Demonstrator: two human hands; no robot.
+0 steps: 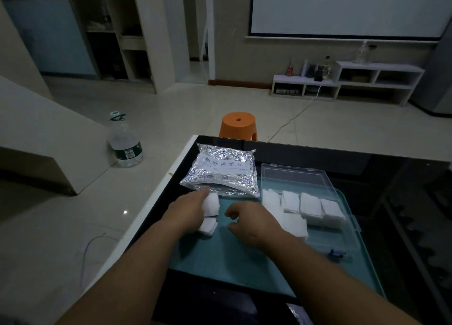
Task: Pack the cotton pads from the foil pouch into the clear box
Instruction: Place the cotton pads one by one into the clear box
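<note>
With left hand [189, 213] fingers [202, 194] gripping a few cotton pads [211, 204] just short of the foil pouch [220, 172], and right hand [247, 223] loosely curled and empty, keep them stacked square and carry them rightward of the fingers into the clear box [327, 238].

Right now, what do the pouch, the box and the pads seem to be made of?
The pouch: thin metal foil or foil laminate, shiny, by its crinkles and glints. The box: clear rigid plastic, glossy; the mat shows through it. The pads: soft white cotton-like fibre, matte, probably cotton.
</note>
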